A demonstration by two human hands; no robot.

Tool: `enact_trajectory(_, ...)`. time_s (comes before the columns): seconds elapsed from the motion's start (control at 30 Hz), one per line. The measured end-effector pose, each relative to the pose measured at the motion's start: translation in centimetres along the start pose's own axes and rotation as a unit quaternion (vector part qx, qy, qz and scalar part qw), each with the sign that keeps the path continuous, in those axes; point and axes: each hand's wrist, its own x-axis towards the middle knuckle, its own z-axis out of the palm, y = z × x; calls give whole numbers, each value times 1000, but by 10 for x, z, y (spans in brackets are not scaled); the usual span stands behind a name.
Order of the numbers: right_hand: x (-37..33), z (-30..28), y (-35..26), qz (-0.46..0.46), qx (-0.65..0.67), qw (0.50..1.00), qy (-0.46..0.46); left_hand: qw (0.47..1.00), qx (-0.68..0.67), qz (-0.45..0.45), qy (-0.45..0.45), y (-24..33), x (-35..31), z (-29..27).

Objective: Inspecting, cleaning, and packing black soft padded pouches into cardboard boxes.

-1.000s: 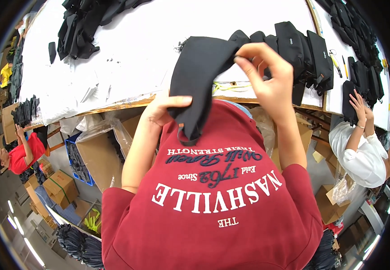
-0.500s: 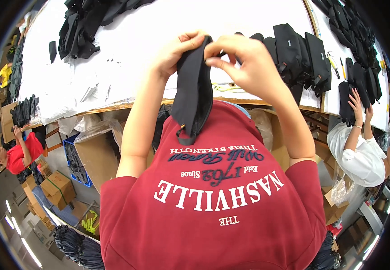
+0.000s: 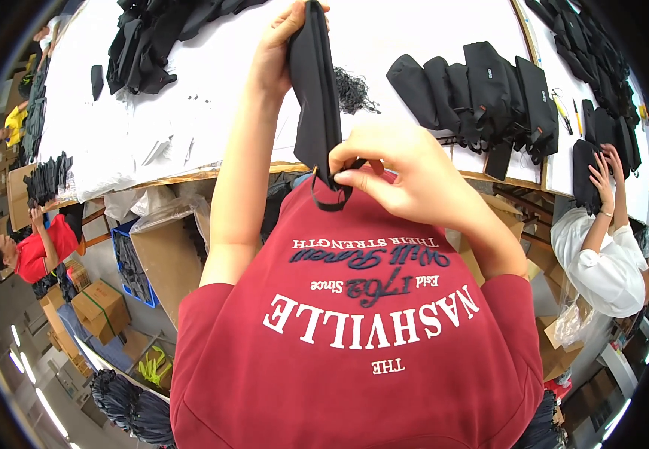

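I hold a long narrow black fabric pouch (image 3: 317,90) stretched between both hands above the white table (image 3: 212,112). My left hand (image 3: 276,49) grips its far end, raised over the tabletop. My right hand (image 3: 392,168) pinches the near end close to my chest, where a thin black loop hangs down. My red printed shirt fills the lower part of the view.
A row of finished black pouches (image 3: 482,93) lies on the table at right, a heap of black fabric (image 3: 156,37) at far left. A person in white (image 3: 601,239) works at right, another in red (image 3: 36,251) at left. Cardboard boxes (image 3: 167,254) stand under the table edge.
The pouch went from a wide folded shape to a thin stretched strip. My left hand rose to the far end; my right hand dropped toward my chest.
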Motion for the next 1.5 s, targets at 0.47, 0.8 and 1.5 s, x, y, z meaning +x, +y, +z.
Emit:
enact_trajectory(0.47, -14, 10, 19, -5, -24, 993, 112, 966, -88, -210, 121, -24, -36, -18)
enact_trajectory(0.8, -21, 31, 34, 17, 39, 990, 138, 954, 127, -258, 87, -24, -134, 17)
enact_trajectory(1.5, -10, -33, 65, 255, 58, 964, 40, 822, 398, 332, 236, 22, -150, 46)
